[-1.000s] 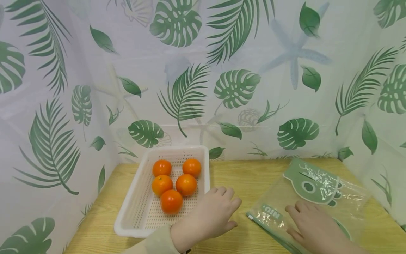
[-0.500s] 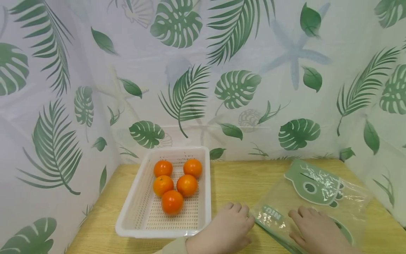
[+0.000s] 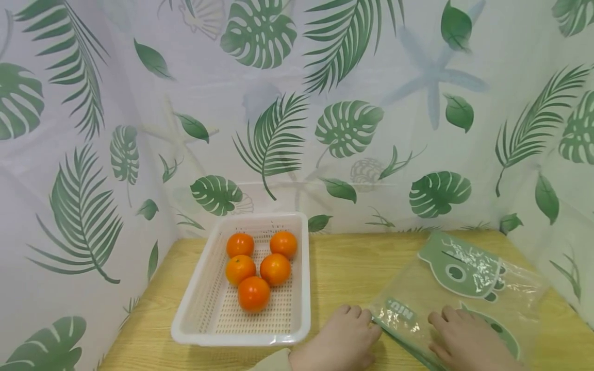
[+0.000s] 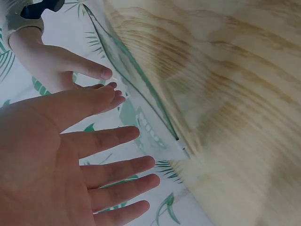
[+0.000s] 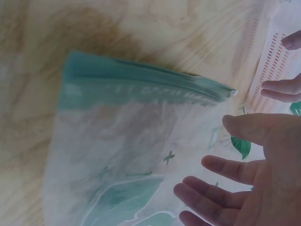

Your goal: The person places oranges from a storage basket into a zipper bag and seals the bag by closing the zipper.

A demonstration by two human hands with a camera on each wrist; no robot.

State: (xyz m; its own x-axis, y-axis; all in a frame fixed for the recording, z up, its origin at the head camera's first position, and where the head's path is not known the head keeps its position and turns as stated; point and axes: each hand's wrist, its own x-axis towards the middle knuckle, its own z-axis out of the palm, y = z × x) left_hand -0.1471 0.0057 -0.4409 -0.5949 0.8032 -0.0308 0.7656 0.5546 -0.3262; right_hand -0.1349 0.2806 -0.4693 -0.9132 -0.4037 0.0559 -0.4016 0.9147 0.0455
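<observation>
A clear zip bag [image 3: 464, 275] with green cartoon-frog prints lies flat on the right side of the table. My left hand [image 3: 345, 337] is at the bag's near-left corner, where its green zip edge ends. In the left wrist view the fingers [image 4: 117, 165] are straight and spread beside the zip slider [image 4: 181, 144], holding nothing. My right hand [image 3: 468, 337] is over the near part of the bag. Seen from the right wrist, its thumb and fingers [image 5: 221, 202] are extended and apart, with the bag's green zip strip [image 5: 146, 80] beyond them.
Left of the bag stands a white perforated plastic basket [image 3: 303, 281], holding several oranges [image 3: 253, 294] bunched in the middle. Both rest on a wood-grain table [image 3: 348, 263]. A leaf-printed white curtain [image 3: 297, 129] closes off the back and sides.
My left hand has moved right, from beside the basket's near-right corner to the zip end of the bag. My right hand has stayed over the bag with little movement.
</observation>
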